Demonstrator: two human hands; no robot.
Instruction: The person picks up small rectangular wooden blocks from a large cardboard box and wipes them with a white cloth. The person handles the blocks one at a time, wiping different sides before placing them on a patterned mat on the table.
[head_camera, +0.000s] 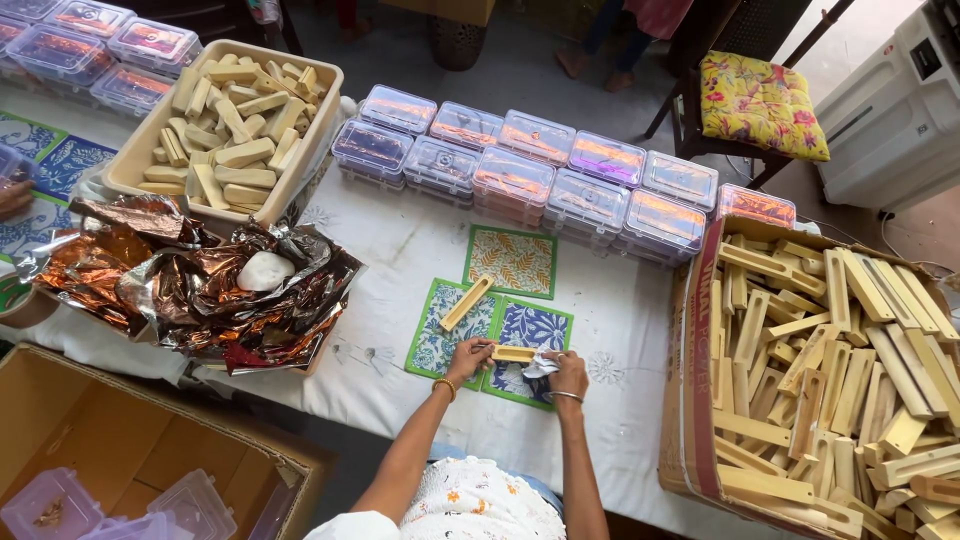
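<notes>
My left hand (468, 357) holds one end of a small pale wooden tray-like holder (514, 353) above a blue patterned card (530, 330). My right hand (568, 374) grips a crumpled white cloth (541, 366) pressed against the holder's other end. A second wooden holder (466, 303) lies slantwise on a green and blue patterned card (440, 345). A third card (511, 261), yellow-green, lies just beyond them on the white tablecloth (400, 250).
A cardboard box (695, 400) full of wooden holders stands at the right. A beige tub (135, 160) of holders, crumpled copper foil (190, 285) and rows of clear lidded plastic boxes (540, 175) fill the far side. An open cardboard box (110, 430) sits lower left; a cushioned chair (762, 102) behind.
</notes>
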